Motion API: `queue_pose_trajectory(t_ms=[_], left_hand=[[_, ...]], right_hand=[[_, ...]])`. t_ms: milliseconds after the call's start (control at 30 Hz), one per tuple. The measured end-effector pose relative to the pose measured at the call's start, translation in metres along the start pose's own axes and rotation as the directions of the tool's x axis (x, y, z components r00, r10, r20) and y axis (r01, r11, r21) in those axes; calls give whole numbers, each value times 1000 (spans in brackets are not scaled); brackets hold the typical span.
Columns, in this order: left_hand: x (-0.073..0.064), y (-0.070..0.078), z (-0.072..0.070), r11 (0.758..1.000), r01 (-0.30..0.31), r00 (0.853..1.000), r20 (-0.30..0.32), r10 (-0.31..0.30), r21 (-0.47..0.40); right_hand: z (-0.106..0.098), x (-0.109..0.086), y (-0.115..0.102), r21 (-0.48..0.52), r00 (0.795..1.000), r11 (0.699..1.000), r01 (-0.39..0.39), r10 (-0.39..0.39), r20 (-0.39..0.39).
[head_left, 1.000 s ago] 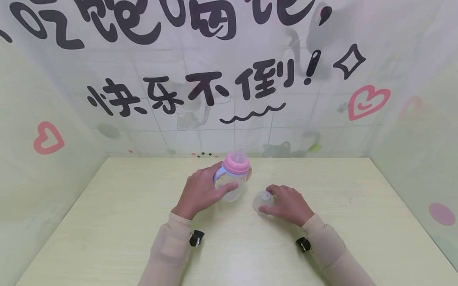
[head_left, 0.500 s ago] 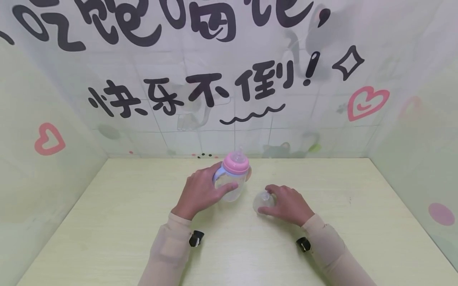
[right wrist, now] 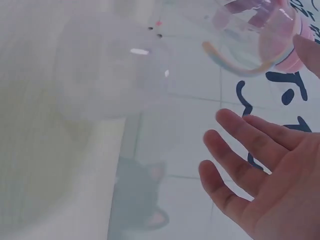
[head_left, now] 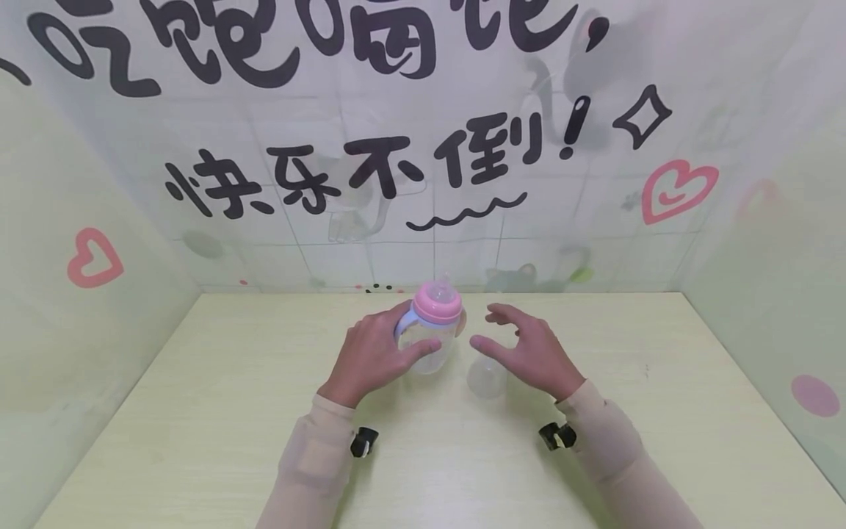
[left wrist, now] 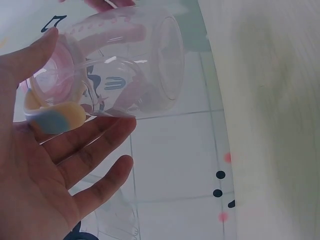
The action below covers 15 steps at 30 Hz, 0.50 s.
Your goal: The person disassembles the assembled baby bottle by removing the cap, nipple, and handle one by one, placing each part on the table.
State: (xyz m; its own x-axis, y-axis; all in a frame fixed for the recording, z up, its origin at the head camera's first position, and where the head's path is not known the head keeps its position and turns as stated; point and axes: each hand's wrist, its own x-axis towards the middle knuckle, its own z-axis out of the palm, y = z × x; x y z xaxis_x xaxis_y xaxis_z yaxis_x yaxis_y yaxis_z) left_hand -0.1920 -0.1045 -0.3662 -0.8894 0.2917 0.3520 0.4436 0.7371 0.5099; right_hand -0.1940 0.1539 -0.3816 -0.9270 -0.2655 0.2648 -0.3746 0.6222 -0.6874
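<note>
A clear baby bottle (head_left: 432, 323) with a pink collar, a see-through teat and pale side handles is gripped by my left hand (head_left: 373, 353), thumb across its near side. In the left wrist view the clear bottle body (left wrist: 150, 60) points its base toward the table, with the fingers beneath a handle. A clear domed cap (head_left: 485, 380) stands on the table to the bottle's right. Just above and beside it is my right hand (head_left: 532, 353), fingers parted and holding nothing. The right wrist view shows the cap (right wrist: 110, 70) apart from the spread fingers.
The pale wooden table (head_left: 198, 419) runs back to a printed wall sheet (head_left: 383, 250) with black lettering. Sheets with printed hearts also enclose the left and right sides. Each forearm wears a black wrist camera.
My right hand has let go of the domed cap and risen away from it, its fingers spreading. The cap stays in place. My left hand holds the baby bottle almost still.
</note>
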Motion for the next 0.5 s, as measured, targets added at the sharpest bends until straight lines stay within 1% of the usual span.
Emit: queue_pose_trajectory(t_ms=[100, 200, 333, 500], left_hand=[[0, -1, 0, 1000, 0, 1000, 5, 0, 2], [-1, -1, 0, 1000, -1, 1000, 9, 1, 3], [-1, -1, 0, 1000, -4, 1000, 19, 4, 1], [-2, 0, 0, 1000, -8, 1000, 25, 7, 7]], right_hand=[[1, 5, -9, 42, 999, 999, 19, -17, -44], [3, 9, -18, 72, 997, 997, 40, -34, -72], [6, 15, -27, 81, 994, 995, 66, -59, -87], [7, 20, -37, 75, 993, 994, 75, -68, -93]])
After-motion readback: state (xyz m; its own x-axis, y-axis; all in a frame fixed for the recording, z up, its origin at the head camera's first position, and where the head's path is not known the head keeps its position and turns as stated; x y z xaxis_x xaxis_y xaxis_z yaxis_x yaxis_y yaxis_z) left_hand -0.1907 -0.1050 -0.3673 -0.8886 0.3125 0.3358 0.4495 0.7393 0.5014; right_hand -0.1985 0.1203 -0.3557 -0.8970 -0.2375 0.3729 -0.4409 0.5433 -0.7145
